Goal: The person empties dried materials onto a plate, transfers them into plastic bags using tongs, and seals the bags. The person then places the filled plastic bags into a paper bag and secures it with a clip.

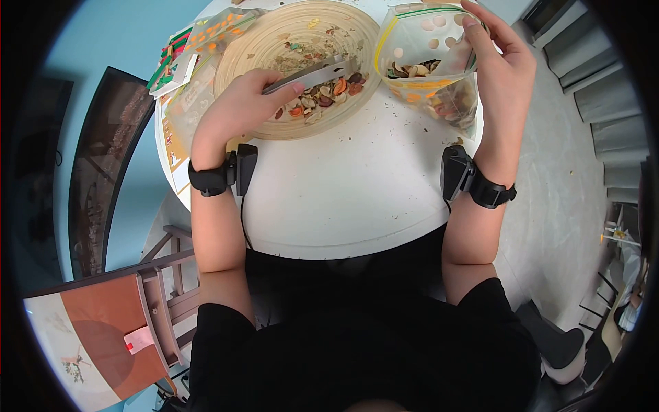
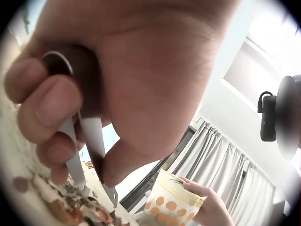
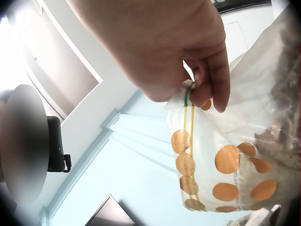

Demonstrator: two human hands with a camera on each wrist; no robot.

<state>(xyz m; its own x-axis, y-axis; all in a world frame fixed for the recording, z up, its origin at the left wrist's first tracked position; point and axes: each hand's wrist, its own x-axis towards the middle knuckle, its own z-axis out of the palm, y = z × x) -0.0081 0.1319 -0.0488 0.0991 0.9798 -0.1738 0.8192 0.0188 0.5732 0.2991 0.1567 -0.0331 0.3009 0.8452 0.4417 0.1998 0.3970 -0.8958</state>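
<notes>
My left hand (image 1: 248, 103) grips metal tongs (image 1: 305, 74) over a round woven tray (image 1: 240, 58); the tong tips are over the tray's right part. Dried petals and orange and brown pieces (image 1: 322, 96) lie in the tray. In the left wrist view the tong arms (image 2: 92, 134) stand slightly apart above the pieces, and I cannot tell whether anything is between them. My right hand (image 1: 506, 62) pinches the upper rim of a clear zip bag (image 1: 412, 41) with orange dots and a green-yellow seal. The bag stands open, with dried pieces inside.
The white round table (image 1: 343, 199) has small crumbs scattered right of the tray. At its left edge lie another dotted bag (image 1: 223, 29), a flat clear bag (image 1: 192, 103) and a box (image 1: 171, 72) with red and green parts. A framed picture (image 1: 103, 336) stands lower left.
</notes>
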